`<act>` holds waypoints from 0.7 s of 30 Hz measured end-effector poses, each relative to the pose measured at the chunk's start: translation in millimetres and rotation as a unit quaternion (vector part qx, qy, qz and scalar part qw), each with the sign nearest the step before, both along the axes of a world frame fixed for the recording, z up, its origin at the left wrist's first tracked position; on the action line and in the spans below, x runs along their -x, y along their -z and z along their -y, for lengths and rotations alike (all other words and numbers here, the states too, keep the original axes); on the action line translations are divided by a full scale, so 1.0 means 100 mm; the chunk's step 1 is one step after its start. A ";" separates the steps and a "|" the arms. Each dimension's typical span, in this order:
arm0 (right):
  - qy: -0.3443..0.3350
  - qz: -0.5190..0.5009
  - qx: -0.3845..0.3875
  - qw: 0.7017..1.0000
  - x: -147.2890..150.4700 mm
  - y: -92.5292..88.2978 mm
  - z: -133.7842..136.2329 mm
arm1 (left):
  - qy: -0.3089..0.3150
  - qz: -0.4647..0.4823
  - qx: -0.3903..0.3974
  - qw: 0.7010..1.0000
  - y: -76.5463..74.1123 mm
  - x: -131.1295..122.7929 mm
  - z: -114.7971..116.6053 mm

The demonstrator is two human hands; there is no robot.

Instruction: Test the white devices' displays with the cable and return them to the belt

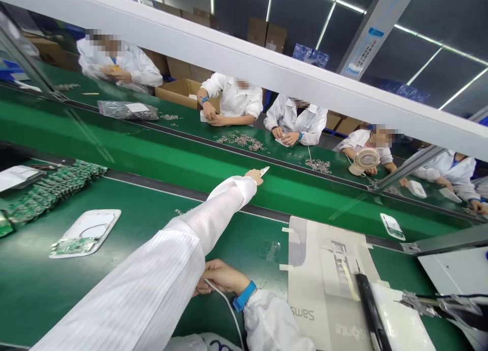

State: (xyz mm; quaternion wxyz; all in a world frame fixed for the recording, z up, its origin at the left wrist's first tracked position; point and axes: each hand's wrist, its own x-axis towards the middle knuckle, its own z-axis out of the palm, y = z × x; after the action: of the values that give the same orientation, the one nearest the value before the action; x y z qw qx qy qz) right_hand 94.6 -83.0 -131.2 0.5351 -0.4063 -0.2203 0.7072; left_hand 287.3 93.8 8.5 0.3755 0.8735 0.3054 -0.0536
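Note:
My left arm in a white sleeve reaches forward to the green belt (183,183). At its end, my left hand (254,176) is closed on a small whitish piece (264,171), too small to make out. Nearer to me, my right hand (223,276), with a blue wristband (244,296), is low over the green table (152,203). Its fingers are curled and partly hidden behind the left sleeve. A white cable (229,302) runs down from these fingers; what else they hold is hidden. Left of my arm lies a white casing (86,234) with a circuit board on it.
Circuit boards (53,191) stand in a row at the left. Taped cardboard (316,259) and a black pen-like tool (369,310) are at the right. A white casing (392,226) lies on the belt. Beyond, several people in white sit near small parts (244,141) and a fan (366,160).

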 end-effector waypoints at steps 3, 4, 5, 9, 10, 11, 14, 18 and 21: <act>-0.011 0.048 0.037 0.998 0.00 -0.11 0.01 | 0.014 0.043 0.122 0.992 -0.17 0.29 -0.05; 0.014 0.071 0.048 0.996 -0.01 -0.16 0.01 | 0.021 0.063 0.167 0.984 -0.21 0.41 -0.04; 0.050 0.097 0.058 0.992 -0.03 -0.22 0.01 | 0.029 0.088 0.211 0.973 -0.25 0.57 -0.03; 0.218 0.204 0.063 0.952 -0.14 -0.61 0.13 | 0.041 0.216 0.346 0.912 -0.36 1.46 0.15; 0.247 0.226 0.050 0.941 -0.17 -0.75 0.20 | 0.034 0.244 0.366 0.897 -0.38 1.73 0.22; 0.270 0.246 0.035 0.930 -0.19 -0.90 0.27 | 0.021 0.264 0.381 0.886 -0.40 2.01 0.30; 0.305 0.305 -0.018 0.902 -0.18 -1.38 0.52 | -0.036 0.306 0.458 0.834 -0.44 2.73 0.56; 0.278 0.373 -0.069 0.883 -0.07 -1.84 0.77 | -0.081 0.343 0.566 0.745 -0.44 3.21 0.80; 0.247 0.401 -0.098 0.876 0.00 -1.97 0.83 | -0.122 0.312 0.562 0.756 -0.41 3.30 0.85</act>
State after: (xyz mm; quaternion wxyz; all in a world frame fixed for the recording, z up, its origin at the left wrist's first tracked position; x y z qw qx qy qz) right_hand 94.3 -166.4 65.5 0.5952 -0.6422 -0.3764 0.3028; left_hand -42.8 8.6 49.1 0.8767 0.4290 0.1899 0.1060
